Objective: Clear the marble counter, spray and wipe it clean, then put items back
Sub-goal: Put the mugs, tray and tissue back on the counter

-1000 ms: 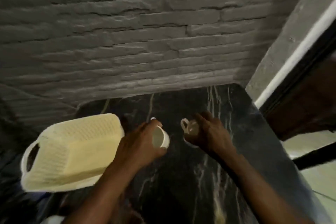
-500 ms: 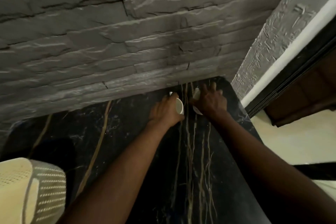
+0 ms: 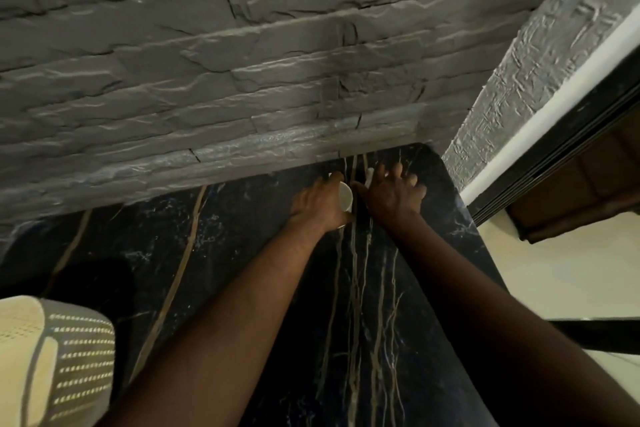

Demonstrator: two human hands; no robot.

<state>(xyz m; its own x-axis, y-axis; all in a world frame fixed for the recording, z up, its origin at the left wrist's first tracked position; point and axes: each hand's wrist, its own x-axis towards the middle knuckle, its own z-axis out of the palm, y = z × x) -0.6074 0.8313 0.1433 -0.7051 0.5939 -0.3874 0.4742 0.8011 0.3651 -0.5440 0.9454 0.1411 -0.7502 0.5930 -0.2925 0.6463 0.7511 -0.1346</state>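
At frame centre, two white cups (image 3: 345, 196) on marble tabletop (image 3: 207, 253), left hand (image 3: 320, 203) gripping one, right hand (image 3: 393, 194) fingers spread over the other, one cream basket (image 3: 52, 360) lower left.

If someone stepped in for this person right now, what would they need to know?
Left hand: curled round a white cup, at the back of the marble counter near the stone wall.
Right hand: fingers spread over a second cup, of which only a white sliver shows; whether it grips that cup cannot be told.
The cream basket sits at the counter's near left corner.
Done, by the look of it: the counter appears wiped, and the cups are going back.
Left: let go of both cups, then return anything else that belongs here.
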